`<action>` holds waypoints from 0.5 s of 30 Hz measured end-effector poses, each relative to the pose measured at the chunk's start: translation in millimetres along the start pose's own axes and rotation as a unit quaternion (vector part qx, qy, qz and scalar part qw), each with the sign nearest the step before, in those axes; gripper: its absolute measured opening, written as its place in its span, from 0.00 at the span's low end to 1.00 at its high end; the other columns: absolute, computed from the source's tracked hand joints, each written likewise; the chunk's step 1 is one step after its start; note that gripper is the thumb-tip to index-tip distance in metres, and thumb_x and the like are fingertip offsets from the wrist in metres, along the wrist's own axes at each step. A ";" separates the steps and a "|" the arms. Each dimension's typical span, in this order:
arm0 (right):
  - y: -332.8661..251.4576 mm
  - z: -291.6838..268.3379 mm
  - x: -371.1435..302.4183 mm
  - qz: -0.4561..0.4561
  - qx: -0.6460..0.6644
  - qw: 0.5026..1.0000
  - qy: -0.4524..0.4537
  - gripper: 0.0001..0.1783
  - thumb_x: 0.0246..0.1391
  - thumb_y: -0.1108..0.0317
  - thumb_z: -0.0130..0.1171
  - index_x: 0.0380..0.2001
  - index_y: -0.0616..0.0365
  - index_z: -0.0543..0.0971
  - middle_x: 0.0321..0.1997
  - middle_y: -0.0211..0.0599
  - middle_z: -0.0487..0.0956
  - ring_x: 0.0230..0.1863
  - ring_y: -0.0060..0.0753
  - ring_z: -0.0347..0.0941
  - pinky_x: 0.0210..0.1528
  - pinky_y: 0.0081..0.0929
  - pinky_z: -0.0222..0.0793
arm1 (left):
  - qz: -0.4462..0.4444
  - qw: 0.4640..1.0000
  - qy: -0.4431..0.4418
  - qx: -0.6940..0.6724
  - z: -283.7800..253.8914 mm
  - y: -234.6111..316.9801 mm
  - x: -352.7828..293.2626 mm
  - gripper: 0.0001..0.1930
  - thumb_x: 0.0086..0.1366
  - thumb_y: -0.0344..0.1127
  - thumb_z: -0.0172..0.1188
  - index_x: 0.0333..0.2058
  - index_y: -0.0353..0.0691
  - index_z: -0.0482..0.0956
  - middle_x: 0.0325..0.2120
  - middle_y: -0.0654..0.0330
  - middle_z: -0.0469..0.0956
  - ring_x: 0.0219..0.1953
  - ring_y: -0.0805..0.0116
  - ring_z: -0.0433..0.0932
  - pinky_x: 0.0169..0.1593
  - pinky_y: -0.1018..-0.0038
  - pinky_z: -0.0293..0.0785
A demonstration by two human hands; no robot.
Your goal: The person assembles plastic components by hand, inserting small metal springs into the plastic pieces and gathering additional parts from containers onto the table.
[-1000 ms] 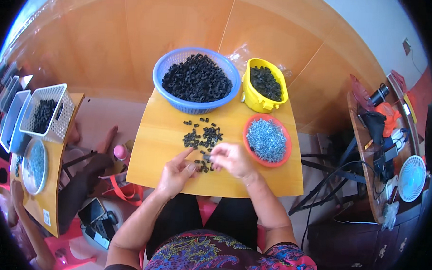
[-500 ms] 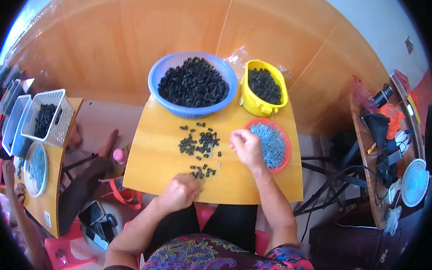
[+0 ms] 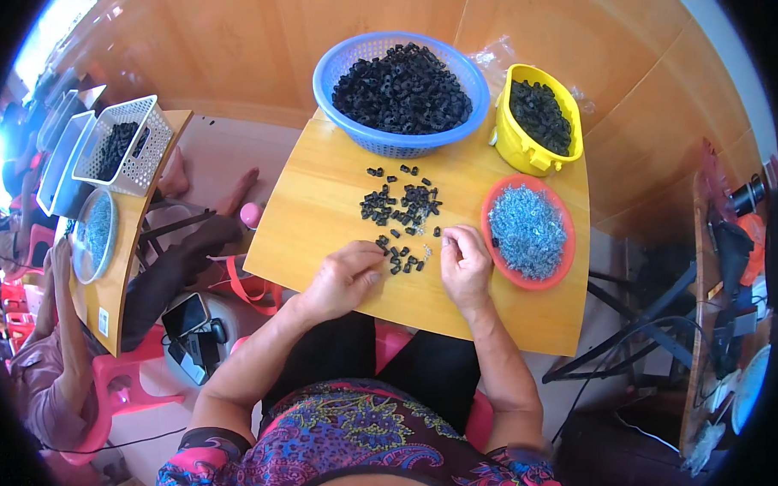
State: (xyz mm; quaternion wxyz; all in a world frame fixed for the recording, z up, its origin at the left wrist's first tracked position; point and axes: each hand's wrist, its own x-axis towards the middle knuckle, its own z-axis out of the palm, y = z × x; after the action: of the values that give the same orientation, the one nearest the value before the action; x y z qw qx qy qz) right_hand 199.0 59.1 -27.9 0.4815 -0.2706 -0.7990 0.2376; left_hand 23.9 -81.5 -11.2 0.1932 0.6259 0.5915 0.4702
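My left hand (image 3: 343, 280) is at the table's near edge with its fingers curled, fingertips beside the nearer group of small black plastic parts (image 3: 404, 260). My right hand (image 3: 465, 267) is closed in a pinch to the right of that group; what its fingertips hold, if anything, is too small to make out. A single black piece (image 3: 437, 232) lies by its fingers. Farther back is a bigger scatter of black parts (image 3: 377, 204). Right of my right hand, a red-orange dish (image 3: 563, 264) holds a heap of small silvery screw-like pieces (image 3: 526, 231).
A blue basket (image 3: 326, 82) and a yellow tub (image 3: 521, 145), both filled with black parts, stand at the table's back. On the left, another person's arm (image 3: 69, 335) reaches to a table with a white basket (image 3: 143, 170). A cluttered brown table (image 3: 700, 297) stands right.
The whole view has shifted, with the table now higher and farther right. My left hand has moved toward the nearer black parts. My right hand has come back toward the table's near edge.
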 end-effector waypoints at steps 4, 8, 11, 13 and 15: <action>-0.8 -2.7 -1.0 0.004 -0.020 0.998 -0.062 0.07 0.42 0.81 0.60 0.29 0.61 0.79 0.29 0.39 0.75 0.29 0.36 0.73 0.31 0.28 0.70 | -0.046 0.997 0.062 0.016 -1.0 -1.4 3.8 0.05 0.53 0.21 0.59 0.31 0.29 0.78 0.33 0.50 0.78 0.37 0.55 0.78 0.42 0.70 0.75; -1.8 -1.8 -1.4 -0.036 -0.055 0.989 -0.132 0.09 0.39 0.79 0.63 0.29 0.61 0.79 0.28 0.38 0.75 0.32 0.41 0.71 0.36 0.35 0.68 | -0.064 0.989 0.129 0.023 -8.9 -8.6 10.2 0.05 0.53 0.21 0.60 0.31 0.29 0.76 0.32 0.52 0.77 0.33 0.62 0.78 0.37 0.74 0.73; 1.2 -2.8 -0.5 -0.035 -0.073 0.986 -0.145 0.07 0.42 0.77 0.59 0.28 0.60 0.78 0.28 0.38 0.72 0.34 0.42 0.69 0.37 0.35 0.67 | -0.140 0.979 0.131 0.062 -18.1 -11.7 13.8 0.07 0.53 0.22 0.61 0.33 0.31 0.77 0.33 0.54 0.77 0.31 0.65 0.77 0.34 0.74 0.73; 0.8 -2.8 0.5 -0.041 -0.094 0.980 -0.168 0.06 0.42 0.78 0.57 0.27 0.60 0.75 0.29 0.40 0.71 0.36 0.44 0.68 0.39 0.36 0.65 | -0.153 0.979 0.120 0.068 -20.4 -8.8 16.6 0.08 0.54 0.23 0.61 0.34 0.31 0.77 0.33 0.54 0.77 0.31 0.64 0.77 0.35 0.73 0.73; 1.3 -3.8 0.6 -0.039 -0.094 0.978 -0.180 0.06 0.43 0.79 0.56 0.27 0.59 0.73 0.30 0.41 0.71 0.36 0.44 0.68 0.39 0.37 0.65 | -0.165 0.978 0.110 0.073 -19.5 -6.5 21.0 0.08 0.54 0.24 0.61 0.35 0.31 0.78 0.33 0.53 0.77 0.31 0.63 0.78 0.35 0.72 0.73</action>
State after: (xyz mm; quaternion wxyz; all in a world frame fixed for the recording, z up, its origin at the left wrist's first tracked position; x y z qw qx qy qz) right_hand 202.4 60.9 -26.7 0.3112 -0.2367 -0.9012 0.1871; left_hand 1.4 -66.8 0.6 0.1557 0.4769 0.7367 0.4533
